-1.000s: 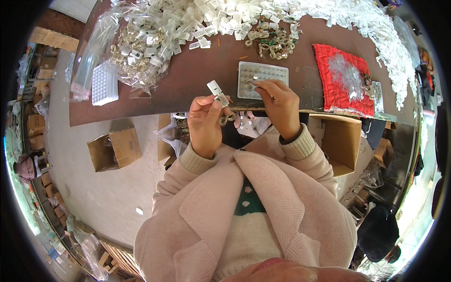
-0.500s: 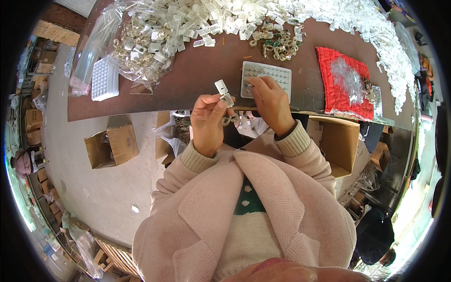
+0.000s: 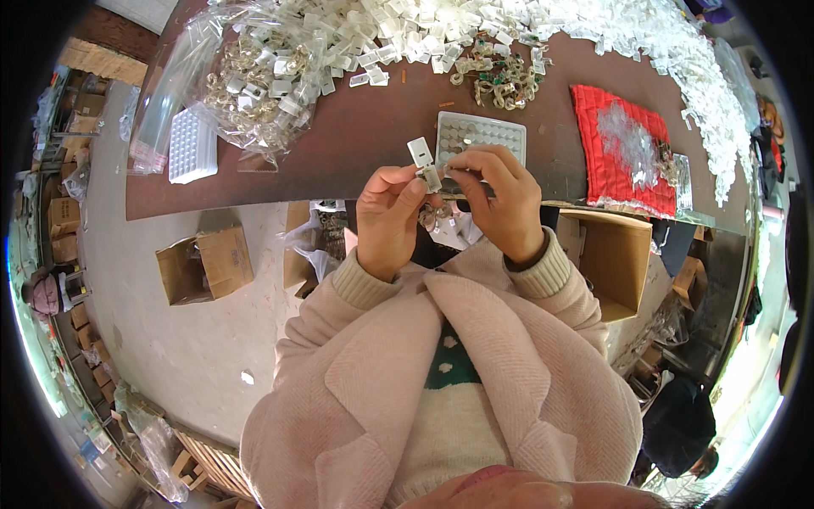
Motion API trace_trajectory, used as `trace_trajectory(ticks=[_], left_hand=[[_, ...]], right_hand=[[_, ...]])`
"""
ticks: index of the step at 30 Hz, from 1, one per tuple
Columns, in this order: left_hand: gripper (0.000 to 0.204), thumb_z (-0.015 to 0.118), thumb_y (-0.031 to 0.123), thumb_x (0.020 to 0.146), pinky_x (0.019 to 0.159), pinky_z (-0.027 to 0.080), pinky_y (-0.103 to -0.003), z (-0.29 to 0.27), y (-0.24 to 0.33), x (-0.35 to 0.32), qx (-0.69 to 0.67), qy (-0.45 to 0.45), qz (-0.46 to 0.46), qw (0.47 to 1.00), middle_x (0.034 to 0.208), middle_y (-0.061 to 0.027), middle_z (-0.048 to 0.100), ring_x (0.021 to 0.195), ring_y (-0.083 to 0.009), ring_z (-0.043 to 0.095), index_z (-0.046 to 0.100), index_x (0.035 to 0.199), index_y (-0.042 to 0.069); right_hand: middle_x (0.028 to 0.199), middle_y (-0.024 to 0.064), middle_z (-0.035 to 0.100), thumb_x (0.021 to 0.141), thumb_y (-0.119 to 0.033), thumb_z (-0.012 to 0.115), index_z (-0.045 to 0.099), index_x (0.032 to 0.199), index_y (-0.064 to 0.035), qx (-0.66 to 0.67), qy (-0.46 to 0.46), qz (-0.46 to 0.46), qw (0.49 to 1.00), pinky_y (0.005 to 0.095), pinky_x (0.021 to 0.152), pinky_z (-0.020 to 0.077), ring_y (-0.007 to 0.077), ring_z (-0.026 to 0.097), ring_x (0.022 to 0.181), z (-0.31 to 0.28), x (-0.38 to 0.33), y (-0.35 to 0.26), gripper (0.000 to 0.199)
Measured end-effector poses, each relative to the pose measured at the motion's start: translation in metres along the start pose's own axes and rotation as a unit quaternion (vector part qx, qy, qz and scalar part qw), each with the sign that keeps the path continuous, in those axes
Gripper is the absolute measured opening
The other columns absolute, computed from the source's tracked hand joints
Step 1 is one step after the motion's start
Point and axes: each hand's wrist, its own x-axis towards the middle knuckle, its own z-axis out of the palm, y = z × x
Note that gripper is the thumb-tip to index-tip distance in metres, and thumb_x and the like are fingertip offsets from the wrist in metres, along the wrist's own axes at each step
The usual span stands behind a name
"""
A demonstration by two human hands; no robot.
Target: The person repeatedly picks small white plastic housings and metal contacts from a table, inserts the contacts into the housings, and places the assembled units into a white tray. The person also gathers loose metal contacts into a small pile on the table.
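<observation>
Between the thumb and fingers of my left hand (image 3: 387, 222) is a small white plastic case (image 3: 420, 153), its lid swung open. Coiled clear wire (image 3: 436, 217) hangs below that hand. My right hand (image 3: 509, 204) is closed in a pinch close to the case's right side; what sits in its fingertips is too small and hidden to make out. Just beyond my right hand, a white tray (image 3: 482, 116) lies on the table with rows of round pockets. Grey button-like discs fill some pockets on its left side.
A heap of white plastic cases (image 3: 390, 25) spreads along the table's far side. Wired green parts (image 3: 506, 76) lie before it. A filled clear bag (image 3: 254, 89) and stacked white trays (image 3: 192, 146) are left, a red quilted cloth (image 3: 593, 127) right. Cardboard boxes (image 3: 225, 259) stand below.
My right hand has drawn back from the tray, toward me and the case. My left hand has shifted slightly right with the case, bringing both hands close together.
</observation>
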Motion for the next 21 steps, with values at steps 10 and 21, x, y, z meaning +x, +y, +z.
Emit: trace_trajectory(ticks=[10,21], left_hand=[[0.014,0.06,0.004,0.1,0.084,0.059,-0.034,0.008,-0.003,-0.002,0.018,-0.038,-0.008,0.999,0.11,-0.0097,0.071,0.095,-0.0171,0.069,0.062,0.114,0.004],[0.01,0.06,0.005,0.101,0.082,0.057,-0.031,0.003,-0.007,-0.001,0.014,0.013,-0.025,0.999,0.108,-0.0096,0.07,0.09,-0.0165,0.068,0.062,0.111,0.003]], right_hand=[[0.095,0.007,0.069,0.074,0.0,0.071,0.071,0.101,-0.0045,-0.02,0.017,-0.043,0.999,0.034,0.07,0.0555,0.0263,0.068,0.08,-0.008,-0.002,-0.02,0.027],[0.099,0.0086,0.073,0.076,0.001,0.068,0.07,0.114,-0.0054,-0.059,0.004,-0.138,0.989,0.0376,0.078,0.0558,0.0271,0.07,0.084,0.003,-0.005,-0.012,0.039]])
